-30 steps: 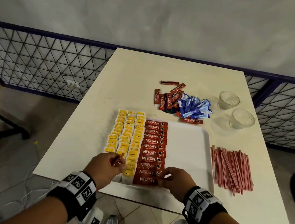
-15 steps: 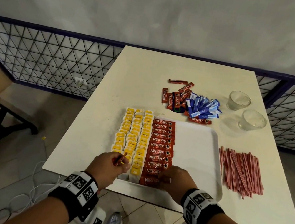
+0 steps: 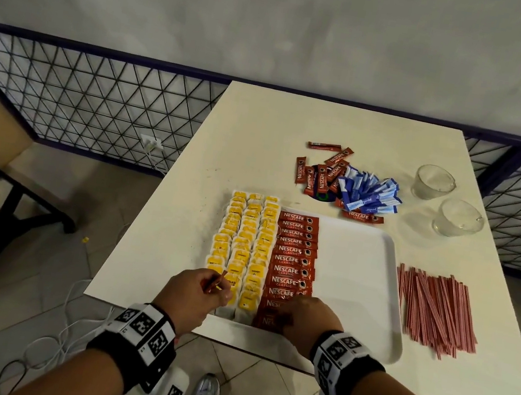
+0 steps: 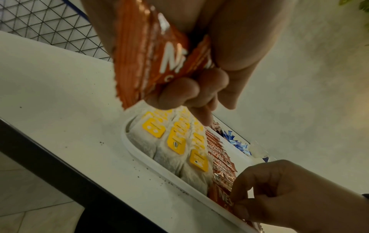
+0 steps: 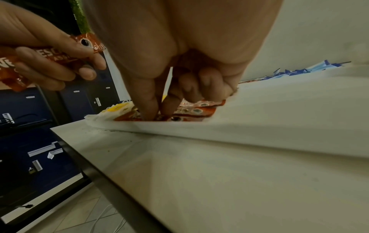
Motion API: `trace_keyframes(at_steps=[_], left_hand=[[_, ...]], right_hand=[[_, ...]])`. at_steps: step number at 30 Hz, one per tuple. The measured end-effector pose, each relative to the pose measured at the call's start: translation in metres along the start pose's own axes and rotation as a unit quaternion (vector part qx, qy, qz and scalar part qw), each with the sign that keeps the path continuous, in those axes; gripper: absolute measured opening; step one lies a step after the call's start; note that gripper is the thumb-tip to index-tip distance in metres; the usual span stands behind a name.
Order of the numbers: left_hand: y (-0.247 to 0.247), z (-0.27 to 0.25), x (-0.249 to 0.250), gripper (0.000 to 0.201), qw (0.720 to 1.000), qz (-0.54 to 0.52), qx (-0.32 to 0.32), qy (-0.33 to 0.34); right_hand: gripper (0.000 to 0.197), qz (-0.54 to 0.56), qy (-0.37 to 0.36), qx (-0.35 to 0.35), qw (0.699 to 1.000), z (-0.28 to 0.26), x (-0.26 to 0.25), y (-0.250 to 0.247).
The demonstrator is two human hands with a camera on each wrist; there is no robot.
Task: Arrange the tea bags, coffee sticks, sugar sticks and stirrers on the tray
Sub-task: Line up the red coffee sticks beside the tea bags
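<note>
We're down at the near end of the white tray (image 3: 385, 321), finishing the column of Nescafé coffee sticks (image 3: 293, 261) that runs beside three columns of yellow-tagged tea bags (image 3: 246, 240). Our right hand (image 3: 309, 319) has thumb and forefinger pinched together on the nearest coffee stick (image 4: 224, 197), right at the tray's front rim, and we judge we're nudging it square with its neighbours. Our left hand (image 3: 193, 293) hovers over the nearest tea bags, fingers curled tight round a small bundle of spare coffee sticks (image 4: 151, 52), at least two of them.

These sachets look light, thin and glossy, so we'd expect them to slide over each other at the slightest push. Best taken by the flat crimped ends or edge to edge, with a gentle pinch, no squeezing of the middle. The tea bags are soft paper with loose tags, easy to knock out of line, so the left hand wants to stay clear of them.

Off the tray there's plenty left: loose coffee sticks (image 3: 319, 176) and blue sugar sticks (image 3: 368, 194) heaped together beyond the far rim, a flat pile of red stirrers (image 3: 434, 305) to the right, and two glass cups (image 3: 446, 201) further back. The right half of the tray is bare.
</note>
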State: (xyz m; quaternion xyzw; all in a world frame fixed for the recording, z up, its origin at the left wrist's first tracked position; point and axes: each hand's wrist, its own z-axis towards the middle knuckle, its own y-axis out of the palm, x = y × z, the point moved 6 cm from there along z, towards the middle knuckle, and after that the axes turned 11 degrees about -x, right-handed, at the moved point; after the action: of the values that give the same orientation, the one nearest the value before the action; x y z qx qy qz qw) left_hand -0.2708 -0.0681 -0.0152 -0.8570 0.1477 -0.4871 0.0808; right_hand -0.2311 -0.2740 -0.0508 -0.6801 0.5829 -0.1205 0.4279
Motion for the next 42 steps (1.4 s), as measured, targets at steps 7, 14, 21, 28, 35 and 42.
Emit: trace_keyframes(at_steps=[7, 14, 21, 28, 35, 42], left_hand=[[0.0, -0.003, 0.006, 0.01, 1.0, 0.003, -0.013, -0.006], [0.027, -0.006, 0.035, 0.014, 0.979, 0.067, -0.191, -0.002], [0.019, 0.01, 0.054, 0.014, 0.972, 0.015, -0.234, 0.019], [-0.028, 0.037, 0.047, 0.013, 0.979, -0.125, -0.15, 0.05], [-0.056, 0.061, 0.058, 0.017, 0.971, -0.182, -0.147, 0.051], [-0.059, 0.078, 0.066, 0.022, 0.987, -0.033, -0.137, 0.076]], right_hand=[[0.03, 0.01, -0.009, 0.003, 1.0, -0.001, -0.004, -0.001], [0.021, 0.234, -0.155, 0.089, 0.956, -0.017, -0.041, -0.062], [0.017, 0.323, -0.159, 0.119, 0.925, -0.008, -0.043, -0.09], [0.019, 0.456, -0.053, 0.158, 0.874, 0.013, -0.022, -0.095], [0.018, 0.536, -0.059, 0.183, 0.822, 0.017, -0.044, -0.103], [0.017, 0.536, 0.001, 0.184, 0.824, 0.025, -0.016, -0.104]])
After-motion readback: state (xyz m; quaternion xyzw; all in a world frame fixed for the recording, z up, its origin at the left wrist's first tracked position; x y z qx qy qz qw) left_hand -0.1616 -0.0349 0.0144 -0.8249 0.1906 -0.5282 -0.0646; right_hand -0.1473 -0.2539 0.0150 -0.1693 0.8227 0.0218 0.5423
